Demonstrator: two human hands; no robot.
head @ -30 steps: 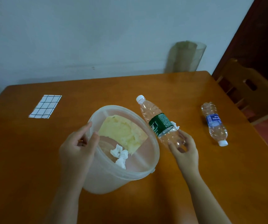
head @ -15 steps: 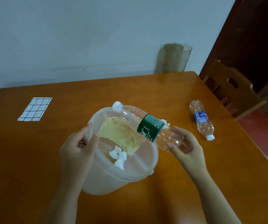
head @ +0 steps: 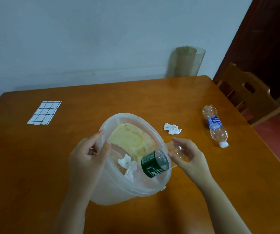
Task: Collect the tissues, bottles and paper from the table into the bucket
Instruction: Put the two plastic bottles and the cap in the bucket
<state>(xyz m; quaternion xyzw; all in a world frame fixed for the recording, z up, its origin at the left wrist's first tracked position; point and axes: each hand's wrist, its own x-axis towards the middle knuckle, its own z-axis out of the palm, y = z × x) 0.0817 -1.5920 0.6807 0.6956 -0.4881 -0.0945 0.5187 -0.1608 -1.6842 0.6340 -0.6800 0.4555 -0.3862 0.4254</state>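
Since half a second ago our clear plastic bottle with the green label (head: 154, 163) has tipped from lying across the rim to pointing neck-down into the translucent white plastic bucket (head: 127, 191). Its base end still sticks out over the right side of the rim. Our right hand (head: 189, 159) holds that base end, fingers (head: 178, 141) curled loosely around the clear plastic, thumb below.

Our left hand (head: 88, 159) grips the bucket's left rim, thumb inside the wall and fingers (head: 98, 134) outside, pinching the plastic between them. The bucket tilts toward us on the orange-brown wooden counter (head: 34, 166).

Inside the bucket: a crumpled yellowish sheet of paper (head: 129, 141) leaning on the far wall, and a crumpled white tissue (head: 127, 163) nearer us, just beside the green-labelled bottle's neck end.

On the counter, a second crumpled white tissue (head: 172, 128) now shows to the right of the bucket, apart from it. Farther right, a clear plastic bottle with a blue label and white cap (head: 216, 125) lies on its side, cap pointing toward us, near the right edge. A white cloth with a dark grid pattern (head: 44, 112) lies flat at far left, well apart from the bucket.

Beyond the counter: a wooden chair (head: 249, 97) at right, and a translucent greenish rolled sheet (head: 184, 62) against the wall.
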